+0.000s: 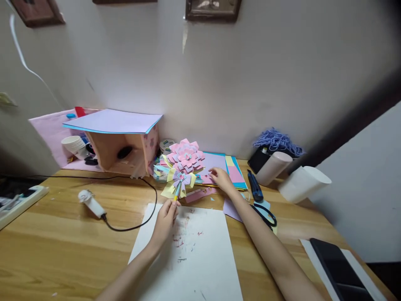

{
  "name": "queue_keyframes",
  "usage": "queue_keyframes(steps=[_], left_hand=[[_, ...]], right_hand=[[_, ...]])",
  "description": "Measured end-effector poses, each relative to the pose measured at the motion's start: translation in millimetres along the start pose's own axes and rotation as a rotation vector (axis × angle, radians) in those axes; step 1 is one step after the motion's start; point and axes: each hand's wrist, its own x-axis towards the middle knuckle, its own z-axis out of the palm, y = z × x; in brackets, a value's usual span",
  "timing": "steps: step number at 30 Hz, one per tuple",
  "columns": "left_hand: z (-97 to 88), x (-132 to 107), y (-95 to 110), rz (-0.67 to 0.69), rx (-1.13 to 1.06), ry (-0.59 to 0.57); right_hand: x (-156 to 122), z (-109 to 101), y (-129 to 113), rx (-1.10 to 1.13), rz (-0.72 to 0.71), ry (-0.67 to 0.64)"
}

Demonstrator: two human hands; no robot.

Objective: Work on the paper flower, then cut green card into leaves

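My left hand [167, 217] is closed on a thin yellow stick [177, 193] that carries a yellow and purple paper flower [179, 180], held just above the white sheet [194, 259]. My right hand [221, 179] reaches forward and rests on pink paper pieces [205, 179] beside a stack of coloured paper [232, 169]; its fingers are curled down onto the pieces. A bigger pink paper flower [185, 155] sits behind the small one. A pink cut strip [200, 194] lies between my hands.
A white glue gun [92, 203] with a black cable lies to the left. A small wooden box house [120, 146] with a purple sheet roof stands at the back. Scissors [266, 215], a blue cutter [255, 186], two tipped white cups and purple yarn [277, 141] are at the right.
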Motion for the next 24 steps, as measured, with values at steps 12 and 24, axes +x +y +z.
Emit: queue_keyframes(steps=[12,24], left_hand=[[-13.0,2,-9,-0.068,0.019,0.072],[-5.0,-10,-21,-0.148,0.073,-0.082]], right_hand=[[2,-1,-12,0.319,0.004,0.047],[-9,-64,-55,0.617,-0.105,0.135]])
